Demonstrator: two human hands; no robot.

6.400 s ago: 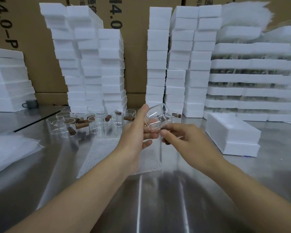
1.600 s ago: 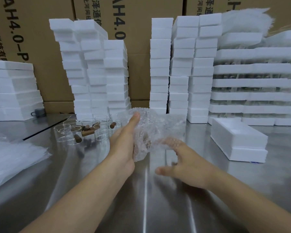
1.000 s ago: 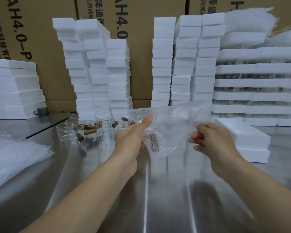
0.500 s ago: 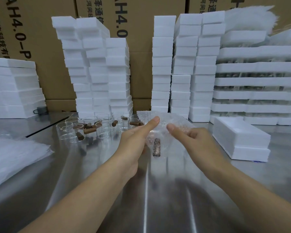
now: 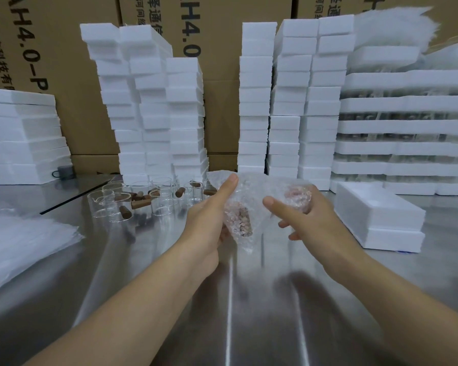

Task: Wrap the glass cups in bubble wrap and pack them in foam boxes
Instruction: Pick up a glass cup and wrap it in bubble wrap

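We hold one glass cup (image 5: 239, 220) above the desk (image 5: 249, 307), swathed in bubble wrap (image 5: 262, 190). Our left hand (image 5: 209, 223) grips the bundle, and our right hand (image 5: 311, 220) curls into the wrap's loose end. Behind the bundle, loose cups (image 5: 143, 200) overlap too much to count. Beyond them stand six foam columns (image 5: 257, 101). To the right are two stacked foam boxes (image 5: 378, 207). To the left is one pile of wrap sheets (image 5: 19, 239).
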